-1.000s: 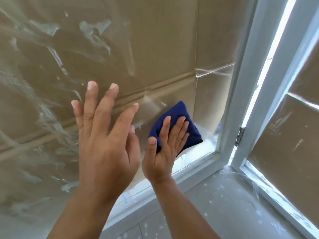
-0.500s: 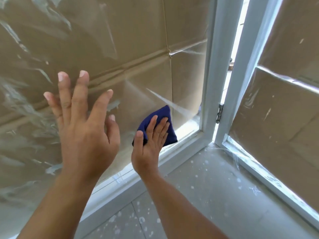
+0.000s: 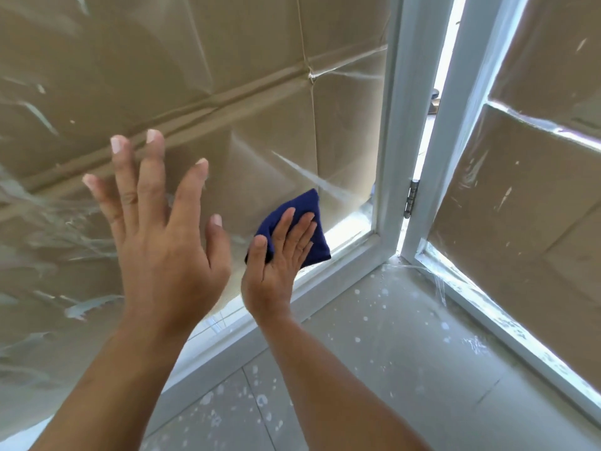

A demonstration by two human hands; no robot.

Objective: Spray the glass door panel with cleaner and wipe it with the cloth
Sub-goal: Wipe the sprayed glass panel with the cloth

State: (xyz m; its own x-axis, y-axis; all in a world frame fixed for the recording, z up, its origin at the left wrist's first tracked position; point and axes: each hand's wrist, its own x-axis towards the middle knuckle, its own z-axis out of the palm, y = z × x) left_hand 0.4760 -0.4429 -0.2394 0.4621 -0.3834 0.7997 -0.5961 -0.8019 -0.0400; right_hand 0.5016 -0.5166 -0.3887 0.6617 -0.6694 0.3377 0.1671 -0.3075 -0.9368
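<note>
The blue cloth [image 3: 294, 227] is pressed flat to the glass door panel [image 3: 227, 102] near its lower right corner, just above the white frame [image 3: 387, 177], by the right hand [image 3: 279, 255] with fingers straight, not clenched. The left hand [image 3: 162, 229] is held spread with fingers apart, nothing gripped; contact with the glass cannot be told. Cloth judged soft, light, limp: best driven under a flat palm. Glass judged stiff, slick, fragile: moderate pressure advised. Streaks are seen at left.
</note>
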